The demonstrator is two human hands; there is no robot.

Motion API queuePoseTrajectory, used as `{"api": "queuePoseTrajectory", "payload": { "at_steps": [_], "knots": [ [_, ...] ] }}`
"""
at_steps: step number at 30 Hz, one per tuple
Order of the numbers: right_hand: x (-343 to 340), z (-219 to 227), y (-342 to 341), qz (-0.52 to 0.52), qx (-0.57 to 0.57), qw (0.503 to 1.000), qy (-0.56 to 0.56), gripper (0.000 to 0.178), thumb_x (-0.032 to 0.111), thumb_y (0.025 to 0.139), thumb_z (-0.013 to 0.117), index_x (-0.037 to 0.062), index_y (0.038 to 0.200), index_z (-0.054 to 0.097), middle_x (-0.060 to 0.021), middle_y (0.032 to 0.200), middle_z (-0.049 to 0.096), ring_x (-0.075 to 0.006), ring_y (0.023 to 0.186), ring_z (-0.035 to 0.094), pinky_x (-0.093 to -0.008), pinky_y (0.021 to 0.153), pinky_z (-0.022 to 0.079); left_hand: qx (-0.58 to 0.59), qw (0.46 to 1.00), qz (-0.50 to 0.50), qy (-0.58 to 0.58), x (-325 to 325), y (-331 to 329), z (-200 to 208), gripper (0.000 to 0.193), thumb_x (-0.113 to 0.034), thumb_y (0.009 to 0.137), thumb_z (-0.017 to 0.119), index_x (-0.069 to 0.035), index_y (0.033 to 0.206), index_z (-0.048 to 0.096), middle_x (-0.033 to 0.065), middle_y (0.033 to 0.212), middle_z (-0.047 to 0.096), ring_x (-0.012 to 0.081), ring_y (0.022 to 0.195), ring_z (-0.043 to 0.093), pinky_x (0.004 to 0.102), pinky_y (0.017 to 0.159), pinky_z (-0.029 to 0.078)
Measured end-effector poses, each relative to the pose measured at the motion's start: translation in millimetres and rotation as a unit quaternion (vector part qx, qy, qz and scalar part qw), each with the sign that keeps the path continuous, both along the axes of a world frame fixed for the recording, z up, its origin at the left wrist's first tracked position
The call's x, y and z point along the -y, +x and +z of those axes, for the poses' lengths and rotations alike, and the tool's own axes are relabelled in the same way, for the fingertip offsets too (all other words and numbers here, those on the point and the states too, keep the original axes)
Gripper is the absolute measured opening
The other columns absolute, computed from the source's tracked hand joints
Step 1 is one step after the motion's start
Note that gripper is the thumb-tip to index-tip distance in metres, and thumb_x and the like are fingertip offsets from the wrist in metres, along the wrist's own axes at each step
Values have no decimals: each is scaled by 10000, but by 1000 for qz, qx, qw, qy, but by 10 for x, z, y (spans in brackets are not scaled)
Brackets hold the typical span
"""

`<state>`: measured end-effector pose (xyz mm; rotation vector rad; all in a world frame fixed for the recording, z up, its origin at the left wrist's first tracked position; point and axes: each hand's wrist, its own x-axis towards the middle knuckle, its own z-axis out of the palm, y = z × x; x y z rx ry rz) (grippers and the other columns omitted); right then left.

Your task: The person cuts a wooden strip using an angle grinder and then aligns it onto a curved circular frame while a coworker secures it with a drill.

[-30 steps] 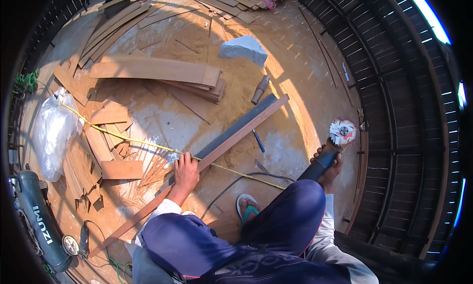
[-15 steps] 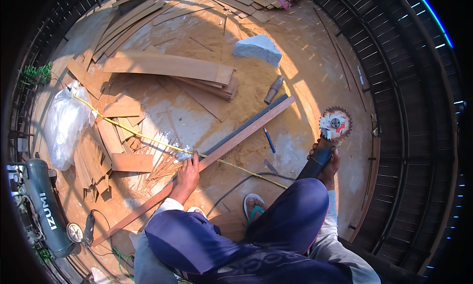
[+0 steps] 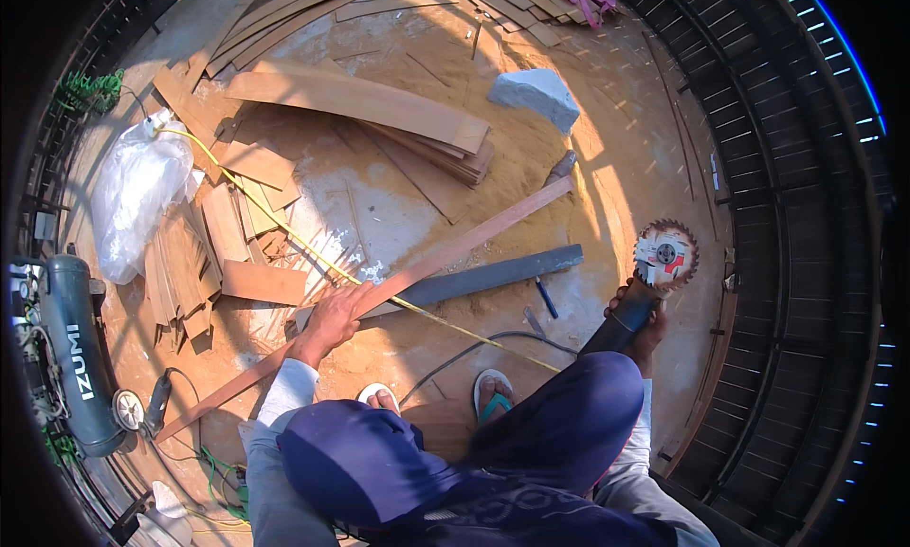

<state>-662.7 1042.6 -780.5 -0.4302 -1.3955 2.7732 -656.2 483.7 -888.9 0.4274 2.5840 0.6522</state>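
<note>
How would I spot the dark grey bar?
From the pale block near the top, look down to the long wooden strip under the left hand. The dark grey bar angles out from the strip's right side, dark where the strip is reddish.

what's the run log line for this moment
left hand: holding wooden strip | right hand: holding angle grinder | grey bar: crossed by strip

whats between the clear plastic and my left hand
In the head view, brown wooden offcuts lie between the clear plastic and the left hand.
</note>
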Motion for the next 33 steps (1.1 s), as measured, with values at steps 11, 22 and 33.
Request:
{"api": "queuePoseTrajectory", "payload": {
  "at_steps": [11, 22, 33],
  "knots": [
    [148, 130, -47, 45, -16, 999, 11, 829, 648, 947, 495, -26, 1428, 466, -183, 1139, 640, -292, 949, 681, -438, 811, 583, -110, 977, 153, -98, -48, 470, 163, 919, -342, 742, 878, -249, 1552, 454, 187, 1531, 438, 370, 1497, 296, 582, 1246, 165],
    [333, 16, -103, 89, -17, 993, -75, 748, 595, 1075, 318, -8, 1511, 393, -220, 1266, 592, -327, 1072, 654, -503, 938, 580, -94, 970, 191, -116, 292, 958, 259, 440, -481, 893, 725, -60, 915, 598, 131, 932, 575, 366, 915, 578, 491, 779, 500],
    [486, -55, -161, 84, 46, 995, -42, 697, 594, 1078, 322, 21, 1445, 472, -204, 1220, 651, -314, 999, 706, -459, 817, 619, 100, 955, 273, 49, 73, 770, 245, 535, -519, 1002, 594, 0, 876, 632, 268, 746, 629, 511, 792, 622, 549, 670, 466]
  ]
}}
